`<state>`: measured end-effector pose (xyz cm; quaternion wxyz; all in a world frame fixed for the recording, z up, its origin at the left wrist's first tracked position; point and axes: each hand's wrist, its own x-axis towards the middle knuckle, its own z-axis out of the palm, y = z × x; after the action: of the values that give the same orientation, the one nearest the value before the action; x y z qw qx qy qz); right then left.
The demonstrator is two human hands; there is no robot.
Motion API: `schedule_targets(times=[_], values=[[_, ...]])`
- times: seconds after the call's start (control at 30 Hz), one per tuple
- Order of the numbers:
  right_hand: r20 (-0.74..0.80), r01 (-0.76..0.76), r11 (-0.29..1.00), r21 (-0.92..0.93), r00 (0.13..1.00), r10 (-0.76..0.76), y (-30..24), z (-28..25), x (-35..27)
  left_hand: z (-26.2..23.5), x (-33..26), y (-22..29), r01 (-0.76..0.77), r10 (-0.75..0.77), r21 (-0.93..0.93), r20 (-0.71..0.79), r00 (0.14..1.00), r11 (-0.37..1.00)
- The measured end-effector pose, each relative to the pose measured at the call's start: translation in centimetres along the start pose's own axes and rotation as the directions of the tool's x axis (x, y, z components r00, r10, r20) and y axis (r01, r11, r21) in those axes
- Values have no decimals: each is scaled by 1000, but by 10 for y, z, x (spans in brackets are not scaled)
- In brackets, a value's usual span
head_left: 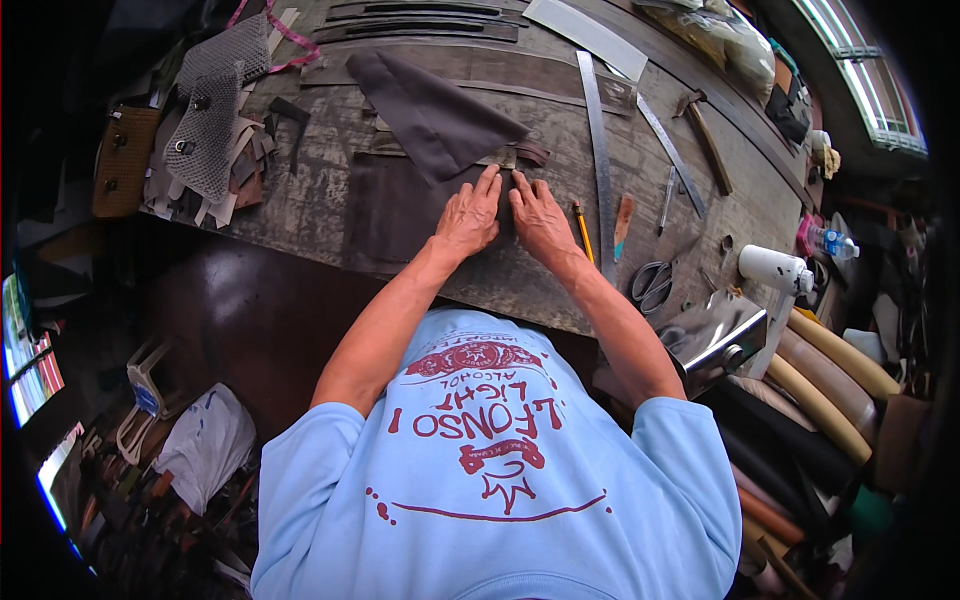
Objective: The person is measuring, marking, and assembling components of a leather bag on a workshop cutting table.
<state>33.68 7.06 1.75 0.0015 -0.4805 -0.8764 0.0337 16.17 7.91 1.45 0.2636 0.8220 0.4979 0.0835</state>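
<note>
A dark brown sheet, leather or cloth, lies flat near the front edge of the worktable. My left hand rests on its right part, fingers stretched forward and fingertips pressed down at the far edge. Close beside it, my right hand lies with its fingers extended along the sheet's right side. Both thumbs are mostly hidden. Beyond my hands a folded dark brown piece overlaps the sheet. A small brown strip sits just past my right fingertips.
Right of my hands lie a yellow pencil, a long metal ruler, a wooden-handled blade, scissors and a hammer. A white bottle stands near the right edge. Mesh pieces and scraps pile up on the left.
</note>
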Motion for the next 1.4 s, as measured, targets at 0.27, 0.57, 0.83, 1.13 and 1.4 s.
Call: schedule_targets(times=[0.27, 0.57, 0.83, 1.13, 1.4], values=[[5, -9, 999, -54, 1000, 9, -2, 9, 0, 6, -6, -4, -31, 33, 65, -32, 999, 997], [69, -60, 980, -192, 995, 74, -16, 25, 15, 5, -4, -6, -26, 26, 62, 0, 1000, 998], [123, 0, 975, -223, 992, 29, 0, 6, 10, 2, -2, -4, -20, 19, 35, 18, 1000, 999], [-237, -432, 829, 357, 816, 527, 25, -49, -141, -1, -2, 6, -67, 56, 88, 120, 991, 994], [53, -852, 285, 440, 341, 939, -53, -35, -342, -2, 2, -12, -111, 99, 115, 106, 989, 987]])
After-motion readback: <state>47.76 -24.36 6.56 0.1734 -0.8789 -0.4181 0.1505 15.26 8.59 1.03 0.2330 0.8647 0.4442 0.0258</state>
